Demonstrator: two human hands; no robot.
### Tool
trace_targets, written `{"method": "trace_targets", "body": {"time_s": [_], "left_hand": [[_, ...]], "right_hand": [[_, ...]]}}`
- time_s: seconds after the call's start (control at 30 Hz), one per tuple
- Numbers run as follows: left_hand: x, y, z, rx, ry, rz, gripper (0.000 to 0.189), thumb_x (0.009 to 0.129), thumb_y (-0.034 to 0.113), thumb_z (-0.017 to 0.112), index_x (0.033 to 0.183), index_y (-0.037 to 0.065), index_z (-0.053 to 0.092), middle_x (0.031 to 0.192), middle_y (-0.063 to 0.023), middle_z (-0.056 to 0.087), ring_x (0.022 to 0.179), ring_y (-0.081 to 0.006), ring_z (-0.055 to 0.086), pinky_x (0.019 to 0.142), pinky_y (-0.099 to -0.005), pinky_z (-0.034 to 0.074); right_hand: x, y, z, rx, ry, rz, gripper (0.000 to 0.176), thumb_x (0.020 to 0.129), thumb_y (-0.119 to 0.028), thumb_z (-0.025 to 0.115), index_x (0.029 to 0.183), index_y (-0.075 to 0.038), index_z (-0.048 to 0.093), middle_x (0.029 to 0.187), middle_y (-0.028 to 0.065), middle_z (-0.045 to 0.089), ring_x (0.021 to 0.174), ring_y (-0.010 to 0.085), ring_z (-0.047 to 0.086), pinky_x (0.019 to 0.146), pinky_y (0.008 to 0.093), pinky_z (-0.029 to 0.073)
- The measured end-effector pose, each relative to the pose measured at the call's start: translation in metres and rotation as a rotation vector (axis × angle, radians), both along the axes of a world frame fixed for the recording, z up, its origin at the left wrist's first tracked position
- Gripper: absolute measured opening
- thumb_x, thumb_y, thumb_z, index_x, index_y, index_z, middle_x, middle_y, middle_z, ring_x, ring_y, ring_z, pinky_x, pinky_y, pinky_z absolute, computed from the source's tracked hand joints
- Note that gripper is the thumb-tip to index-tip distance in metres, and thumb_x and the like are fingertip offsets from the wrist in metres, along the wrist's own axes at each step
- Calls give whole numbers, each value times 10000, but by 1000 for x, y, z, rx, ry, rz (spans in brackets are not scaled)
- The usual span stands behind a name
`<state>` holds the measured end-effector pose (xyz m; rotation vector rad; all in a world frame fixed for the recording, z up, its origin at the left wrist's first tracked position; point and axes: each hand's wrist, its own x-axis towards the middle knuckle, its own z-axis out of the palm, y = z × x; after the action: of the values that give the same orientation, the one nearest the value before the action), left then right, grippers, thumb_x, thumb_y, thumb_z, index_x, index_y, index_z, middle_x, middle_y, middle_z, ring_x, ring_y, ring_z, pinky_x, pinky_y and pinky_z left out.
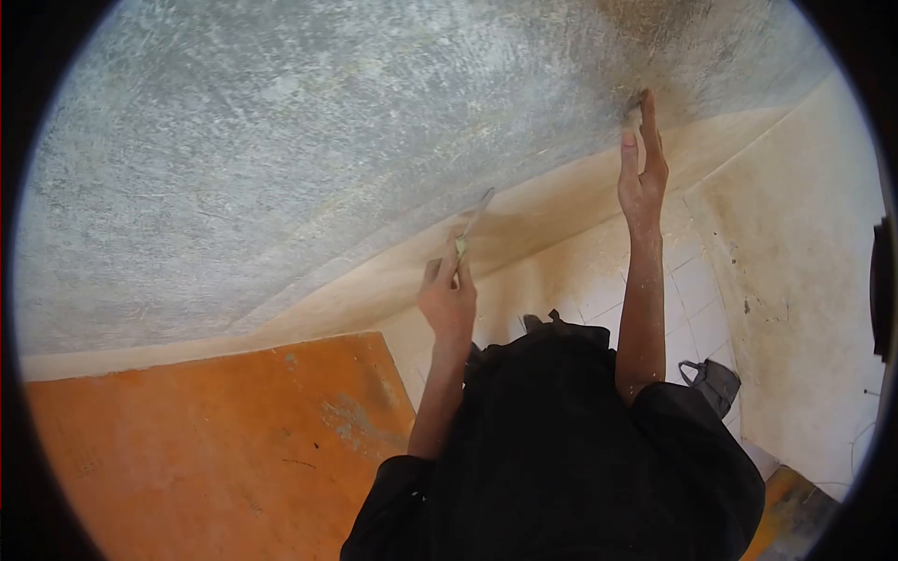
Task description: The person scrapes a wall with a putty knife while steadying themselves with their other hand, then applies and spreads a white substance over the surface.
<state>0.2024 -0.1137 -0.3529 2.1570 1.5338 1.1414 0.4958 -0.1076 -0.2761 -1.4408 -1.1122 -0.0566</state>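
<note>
My left hand (pixel 449 297) is raised in the middle of the view, its fingers closed on the pale handle of a thin-bladed scraper (pixel 478 213). The blade points up and right, seen nearly edge-on, and its tip overlaps the lower part of the grey, mottled wall (pixel 281 159). Higher and to the right, my right hand (pixel 644 178) is stretched out with the thumb apart from the straight fingers. Its fingertips are at the grey wall, beside a dark brownish patch.
A beige band (pixel 552 220) runs below the grey surface. An orange panel (pixel 215 439) with scuffed spots fills the lower left. White floor tiles (pixel 687 290) lie beyond my black shirt (pixel 552 439). On them stands a dark grey container with a handle (pixel 718 385), near the stained side wall (pixel 795 252).
</note>
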Motion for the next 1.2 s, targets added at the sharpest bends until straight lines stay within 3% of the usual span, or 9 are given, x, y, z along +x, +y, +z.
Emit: {"method": "trace_targets", "body": {"time_s": [0.2,0.33,0.43,0.67,0.73,0.97,1.07,1.13,1.2], "left_hand": [[7,-10,0,-149,-4,159,437,889,108,703,1314,196,656,748,-80,604,569,-223,552,539,-359,449],[40,-12,6,-53,-48,26,391,881,95,721,1265,164,690,714,-95,602,544,-214,546,513,-352,438],[10,-12,22,-191,-52,109,363,903,92,703,1265,101,681,808,-163,666,670,-235,647,600,-351,490],[12,-5,50,-117,119,14,355,891,123,724,1245,127,697,727,-116,642,561,-232,608,527,-357,465],[6,-2,58,-182,111,-2,339,903,135,714,1236,72,693,808,-178,676,643,-233,652,590,-335,492],[66,8,-6,-94,-28,-107,380,901,118,707,1279,134,666,842,-141,687,672,-246,672,607,-350,516],[54,-1,-26,102,-169,-108,389,908,94,684,1294,82,640,913,-170,698,761,-280,694,665,-356,532],[45,-3,-24,-186,-411,-114,362,910,66,666,1268,21,635,969,-205,702,834,-332,700,728,-375,541],[68,0,-21,-85,-286,-126,339,920,49,649,1250,-22,628,1008,-220,706,884,-335,708,766,-357,546]], "right_hand": [[28,-10,1,-53,-82,86,516,1049,-224,469,1526,-63,358,1548,138,412,1468,280,322,1184,400,268],[27,-16,5,-81,-68,120,508,1044,-190,464,1520,-46,363,1539,139,426,1463,280,334,1184,391,266],[33,-22,4,-71,-37,183,509,1040,-175,466,1518,-37,363,1543,157,413,1462,289,335,1185,388,262],[28,-18,-12,-59,44,218,522,1036,-161,472,1520,-14,344,1548,183,394,1454,300,346,1184,387,263],[34,-21,-11,-67,19,216,524,1036,-162,474,1520,-11,341,1549,187,391,1455,299,344,1184,385,262],[30,-21,-8,-126,22,162,522,1038,-162,479,1521,-17,343,1545,204,391,1456,304,343,1181,381,260],[33,-32,2,-130,29,162,512,1039,-159,479,1517,-25,358,1542,201,398,1452,307,349,1177,387,269],[43,-32,-6,-112,16,140,515,1038,-161,481,1518,-25,356,1541,204,398,1448,311,356,1175,390,273],[46,-34,-16,-125,23,150,518,1037,-163,482,1519,-25,354,1540,207,397,1444,315,363,1173,393,276]]}}
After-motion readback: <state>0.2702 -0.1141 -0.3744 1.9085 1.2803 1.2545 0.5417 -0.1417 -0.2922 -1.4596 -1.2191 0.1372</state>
